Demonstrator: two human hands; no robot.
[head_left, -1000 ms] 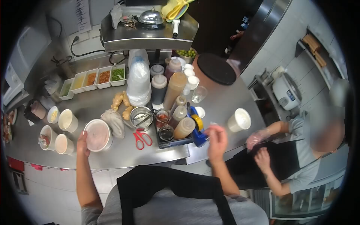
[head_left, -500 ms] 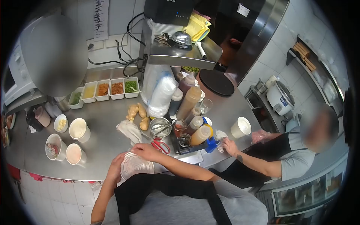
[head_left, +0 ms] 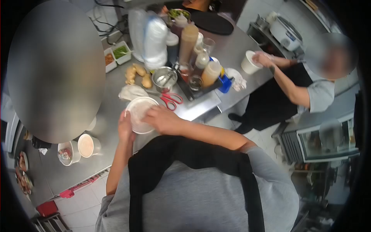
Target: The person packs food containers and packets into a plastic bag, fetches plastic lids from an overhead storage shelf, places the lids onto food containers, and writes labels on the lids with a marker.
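Observation:
A round white tub with a translucent lid is close in front of my body, above the counter's front edge. My left hand is wrapped round its left side. Across the right part of the lid lies my right hand, its fingers bent onto the top; whether they grip the rim is blurred. Just beyond the tub are a pale cloth and red-handled scissors. Ginger roots and a metal pot with utensils sit farther back.
Sauce bottles stand in and behind a dark tray. At the right a co-worker's gloved hand is at a white tub. More tubs stand at the left. A large blurred oval covers the upper left.
My view has shifted. Both hands are now at the tub, where a second ago only the left held it. The co-worker's hands have moved to the other white tub.

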